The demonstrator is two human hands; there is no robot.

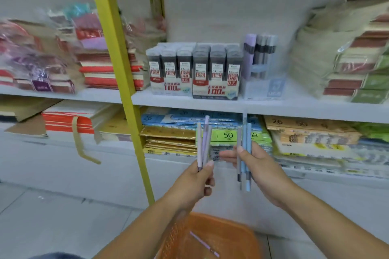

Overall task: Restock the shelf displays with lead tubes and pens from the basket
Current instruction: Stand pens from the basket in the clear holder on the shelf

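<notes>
The fingers point(209, 165) of the left hand point(195, 183) pinch purple and grey pens point(203, 143), and the right hand point(263, 166) curls round blue and grey pens point(248, 153). Both bunches stand nearly upright, their tips above the fingers. The pen display box point(263, 88) sits up and beyond the fingers, nearer the right hand, I judge.

Open shelf room above the lead boxes point(193, 69); a yellow post point(117, 48) blocks their left.

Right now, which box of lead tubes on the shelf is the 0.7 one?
The right box, the darker one next to the pen display; the left box reads 0.5.
</notes>
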